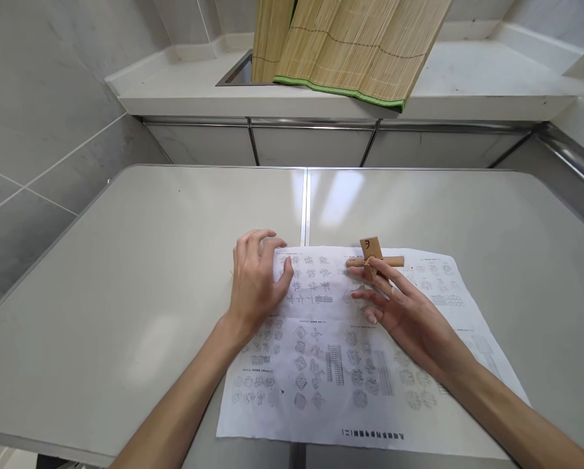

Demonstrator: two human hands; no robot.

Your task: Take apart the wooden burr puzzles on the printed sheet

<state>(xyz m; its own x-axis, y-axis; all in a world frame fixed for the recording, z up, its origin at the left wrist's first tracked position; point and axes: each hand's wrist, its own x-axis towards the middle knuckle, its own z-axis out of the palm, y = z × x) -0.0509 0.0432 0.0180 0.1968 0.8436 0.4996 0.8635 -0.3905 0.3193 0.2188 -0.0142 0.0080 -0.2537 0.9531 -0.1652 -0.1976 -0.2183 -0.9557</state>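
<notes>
My right hand (414, 322) holds a small cross of wooden puzzle pieces between its fingers, above the upper part of a printed sheet. In that cross, a light wooden block (370, 246) with a dark mark stands upright against a horizontal wooden rod (395, 261). My fingertips cover part of where they meet. My left hand (255, 280) rests at the sheet's upper left edge, thumb and fingers curved and apart, with nothing seen between them. A tiny tan bit shows just behind that hand, too hidden to name. The paper sheet (316, 417) carries several puzzle diagrams, upside down to me.
A pale folding table (101, 293) with a centre seam lies under the sheet. Beyond it is a white counter ledge (184, 98) with a bamboo mat (350, 52) edged in green, hanging over a recessed metal-rimmed opening (233, 73). Grey tiled walls stand on both sides.
</notes>
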